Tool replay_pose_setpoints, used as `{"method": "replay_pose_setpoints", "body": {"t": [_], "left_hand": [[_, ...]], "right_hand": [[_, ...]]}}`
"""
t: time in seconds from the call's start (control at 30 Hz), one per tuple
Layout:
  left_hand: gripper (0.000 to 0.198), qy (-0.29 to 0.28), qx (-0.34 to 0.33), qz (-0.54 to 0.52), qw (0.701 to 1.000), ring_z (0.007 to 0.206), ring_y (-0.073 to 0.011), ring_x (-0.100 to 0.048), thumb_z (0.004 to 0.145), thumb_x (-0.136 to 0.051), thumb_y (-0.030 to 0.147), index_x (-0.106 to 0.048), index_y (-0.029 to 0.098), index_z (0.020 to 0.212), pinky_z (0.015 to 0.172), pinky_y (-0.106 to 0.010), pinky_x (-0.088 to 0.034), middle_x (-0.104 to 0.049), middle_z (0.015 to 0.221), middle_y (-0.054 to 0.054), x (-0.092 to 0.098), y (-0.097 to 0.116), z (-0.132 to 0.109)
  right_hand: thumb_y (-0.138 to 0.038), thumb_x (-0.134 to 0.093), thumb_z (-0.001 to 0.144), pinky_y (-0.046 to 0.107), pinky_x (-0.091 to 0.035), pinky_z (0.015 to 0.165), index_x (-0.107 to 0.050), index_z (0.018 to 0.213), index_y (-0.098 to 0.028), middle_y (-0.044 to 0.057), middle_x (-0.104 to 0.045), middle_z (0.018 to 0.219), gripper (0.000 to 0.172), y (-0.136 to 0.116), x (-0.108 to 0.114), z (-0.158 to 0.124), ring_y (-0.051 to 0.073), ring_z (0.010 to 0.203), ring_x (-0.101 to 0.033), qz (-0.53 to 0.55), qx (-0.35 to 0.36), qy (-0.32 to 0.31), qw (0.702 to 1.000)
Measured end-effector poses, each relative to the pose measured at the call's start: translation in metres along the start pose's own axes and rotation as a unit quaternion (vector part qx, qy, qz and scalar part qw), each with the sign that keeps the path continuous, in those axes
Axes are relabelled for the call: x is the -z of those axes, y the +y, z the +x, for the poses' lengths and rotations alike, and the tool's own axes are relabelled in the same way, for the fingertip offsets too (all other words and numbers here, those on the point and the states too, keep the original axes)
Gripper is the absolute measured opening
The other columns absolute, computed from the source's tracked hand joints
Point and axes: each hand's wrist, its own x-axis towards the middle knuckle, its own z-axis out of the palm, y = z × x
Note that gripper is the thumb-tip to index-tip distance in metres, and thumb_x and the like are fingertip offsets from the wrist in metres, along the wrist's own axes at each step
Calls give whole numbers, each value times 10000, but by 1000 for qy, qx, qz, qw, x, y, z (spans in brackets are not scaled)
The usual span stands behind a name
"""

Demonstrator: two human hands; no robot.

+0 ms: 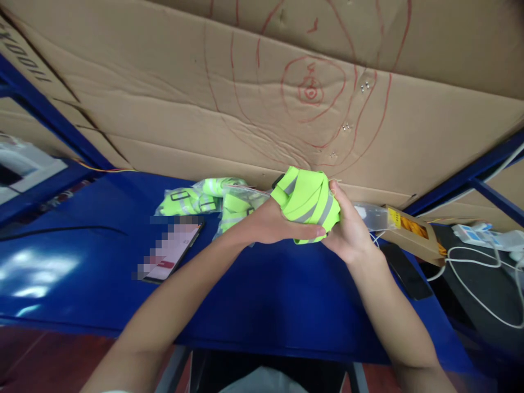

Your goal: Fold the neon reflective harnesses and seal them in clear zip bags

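A bundle of neon yellow-green reflective strap (309,204) with grey stripes is held up above the blue table, wound into a thick roll. My left hand (274,222) grips it from the left, thumb laid along its lower front. On the other side, my right hand (352,232) closes round the right edge, its fingers partly hidden behind and beneath the roll. Behind my left wrist lie similar neon straps in clear plastic bags (188,202), with black buckles showing. One more bagged strap (237,204) is partly covered by my left forearm.
A lit phone (176,248) lies on the blue table (262,305) at left, a dark phone (405,270) at right. Beyond it are an open cardboard box (417,234), white cables and a power strip (487,237). A cardboard panel (172,98) with red circles stands behind.
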Motion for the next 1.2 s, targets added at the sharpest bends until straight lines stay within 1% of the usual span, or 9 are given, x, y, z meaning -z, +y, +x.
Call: {"method": "replay_pose_setpoints", "body": {"t": [0.13, 0.27, 0.5, 0.67, 0.77, 0.87, 0.93, 1.0, 1.2], "left_hand": [[659, 25, 34, 96, 994, 1387, -312, -581, 790, -803, 430, -601, 258, 1394, 1198, -510, -452, -663, 1437, -55, 15, -9, -2], [642, -7, -28, 40, 999, 1401, -306, -573, 800, -810, 441, -620, 230, 1376, 1221, -498, -428, -683, 1408, -89, 20, -8, -1], [565, 31, -58, -21, 998, 1329, -308, -629, 858, -722, 612, -657, 222, 1261, 1196, -509, -471, -702, 1370, -93, -2, -17, 2], [684, -20, -54, 19, 998, 1305, -296, -640, 791, -790, 642, -633, 283, 1351, 1139, -481, -505, -743, 1250, -80, 24, -19, 6], [663, -34, -65, 82, 994, 1359, -286, -596, 874, -669, 681, -594, 315, 1422, 1125, -464, -496, -703, 1324, -95, 60, -22, 5], [562, 18, 22, 353, 935, 1407, -317, -539, 891, -708, 518, -635, 282, 1395, 1196, -500, -389, -672, 1390, -112, 96, -34, 3], [340, 29, 134, 500, 855, 1287, -344, -622, 929, -642, 390, -743, 238, 1215, 1143, -540, -409, -745, 1249, -119, 114, -44, 0], [263, 30, 182, 542, 820, 1131, -331, -691, 955, -571, 331, -788, 236, 1069, 1034, -497, -482, -785, 1125, -106, 125, -48, -2], [339, 134, 165, 604, 768, 1124, -345, -671, 965, -473, 186, -736, 179, 1178, 998, -500, -487, -729, 1235, -166, 104, -33, 0]], "right_hand": [[-617, -781, 826, 372, -624, 908, -683, 1222, -280, 18, -774, 1042, 529, 0, 6, 0, 240, 1070, -734, -69, 83, 48, 993], [-513, -950, 651, 395, -600, 1005, -651, 1298, -316, 30, -720, 1289, 740, -3, 10, -7, 271, 1239, -671, -93, 131, -45, 986], [-486, -916, 704, 503, -574, 1090, -625, 1388, -286, 78, -752, 1265, 770, 12, -2, -6, 318, 1282, -662, 0, 56, -70, 996], [-398, -900, 746, 469, -612, 1034, -657, 1313, -269, 58, -778, 1190, 631, 9, -7, -2, 283, 1185, -719, -25, 96, 0, 995], [-316, -931, 698, 432, -618, 1008, -668, 1266, -247, 53, -783, 1151, 630, -4, -1, -4, 252, 1108, -747, -58, 228, 119, 965], [-300, -949, 658, 422, -620, 975, -666, 1252, -229, 61, -778, 1141, 662, -10, 26, -7, 232, 1053, -752, -82, 324, 207, 919], [-307, -957, 639, 414, -628, 937, -671, 1234, -214, 66, -779, 1128, 666, -1, 52, -12, 221, 1008, -753, -101, 299, 238, 919], [-305, -976, 595, 391, -625, 926, -686, 1198, -197, 60, -783, 1106, 678, 18, 79, -18, 204, 951, -754, -125, 241, 275, 922], [-283, -987, 554, 398, -622, 940, -687, 1205, -191, 71, -789, 1125, 722, 69, 116, -28, 223, 947, -769, -49, 133, 303, 942]]}}
